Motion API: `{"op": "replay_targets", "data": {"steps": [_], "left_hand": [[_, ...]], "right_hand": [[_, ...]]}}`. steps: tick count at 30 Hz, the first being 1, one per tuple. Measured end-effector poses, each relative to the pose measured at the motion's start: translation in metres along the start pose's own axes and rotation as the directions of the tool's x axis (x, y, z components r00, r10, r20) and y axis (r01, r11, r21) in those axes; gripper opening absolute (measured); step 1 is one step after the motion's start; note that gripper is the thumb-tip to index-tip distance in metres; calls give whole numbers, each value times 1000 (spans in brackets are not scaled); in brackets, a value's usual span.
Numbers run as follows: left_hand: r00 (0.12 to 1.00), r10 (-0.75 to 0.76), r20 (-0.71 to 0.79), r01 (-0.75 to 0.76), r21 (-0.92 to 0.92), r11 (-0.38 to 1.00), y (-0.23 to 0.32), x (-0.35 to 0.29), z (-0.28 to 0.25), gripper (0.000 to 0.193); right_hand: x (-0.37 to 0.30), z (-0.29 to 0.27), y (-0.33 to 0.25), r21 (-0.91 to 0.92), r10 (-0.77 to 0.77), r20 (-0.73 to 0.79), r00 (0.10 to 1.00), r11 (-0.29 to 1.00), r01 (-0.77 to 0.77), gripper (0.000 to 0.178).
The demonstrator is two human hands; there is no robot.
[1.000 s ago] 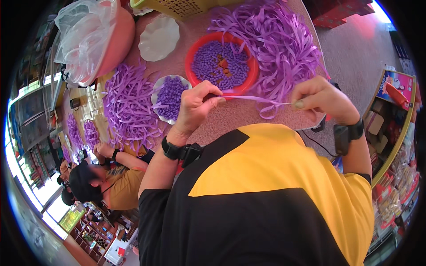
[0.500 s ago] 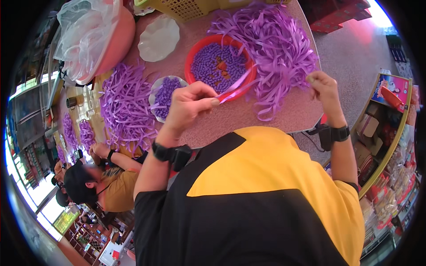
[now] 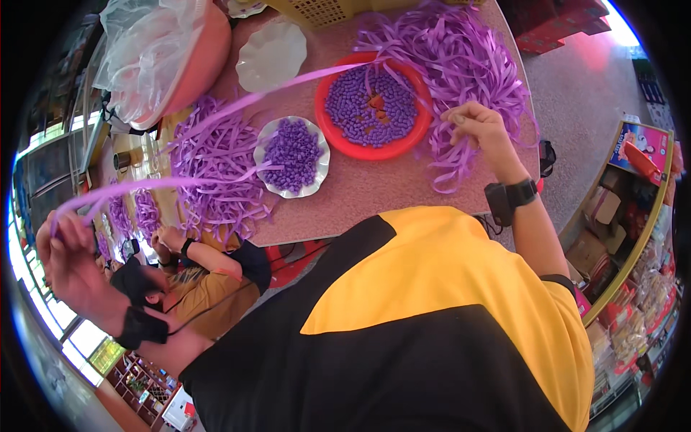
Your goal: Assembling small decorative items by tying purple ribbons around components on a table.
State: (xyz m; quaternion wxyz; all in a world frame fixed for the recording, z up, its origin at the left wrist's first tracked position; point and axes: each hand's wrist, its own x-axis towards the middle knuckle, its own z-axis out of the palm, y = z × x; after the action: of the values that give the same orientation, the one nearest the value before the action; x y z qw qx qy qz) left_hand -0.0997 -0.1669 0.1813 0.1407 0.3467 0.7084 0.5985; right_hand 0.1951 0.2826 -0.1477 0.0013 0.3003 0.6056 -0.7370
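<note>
Fingers loosely curled, a worker's left hand (image 3: 75,263) holds a purple ribbon (image 3: 131,185) running toward the left heap (image 3: 223,155), apparently drawing out, while the right hand (image 3: 455,124), half closed over the right heap (image 3: 464,61), hold unclear, seemingly needs one clean pinch next.

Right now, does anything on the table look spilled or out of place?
Nothing looks spilled: the beads sit in the red bowl and white dish. Slightly odd is a ribbon end lying over the dish's rim onto its beads, as most other ribbon lies in loose piles.
</note>
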Motion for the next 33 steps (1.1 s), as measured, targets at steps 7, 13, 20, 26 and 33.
{"op": "replay_targets", "data": {"steps": [7, 13, 20, 26, 33], "left_hand": [[970, -189, -153, 187, -29, 982, 6, -19, 12, 25], [952, -34, 306, 190, -498, 846, 9, 36, 134, 25], [966, -258, 17, 250, -311, 917, -30, 47, 4, 19], [856, -455, -248, 467, -10, 884, -140, 6, -41, 10], [832, -463, -306, 542, 627, 559, -220, -31, -109, 18]], "right_hand": [[15, 41, -74, 165, -292, 104, 951, 948, 273, 12], [39, 154, -127, 374, -356, 608, 710, 917, 140, 12], [15, 54, -69, 218, -30, 754, 656, 954, -207, 21], [-15, -63, -72, 221, -70, 255, 964, 975, 13, 14], [-23, -88, -58, -821, -315, -57, 947, 555, 136, 13]]}}
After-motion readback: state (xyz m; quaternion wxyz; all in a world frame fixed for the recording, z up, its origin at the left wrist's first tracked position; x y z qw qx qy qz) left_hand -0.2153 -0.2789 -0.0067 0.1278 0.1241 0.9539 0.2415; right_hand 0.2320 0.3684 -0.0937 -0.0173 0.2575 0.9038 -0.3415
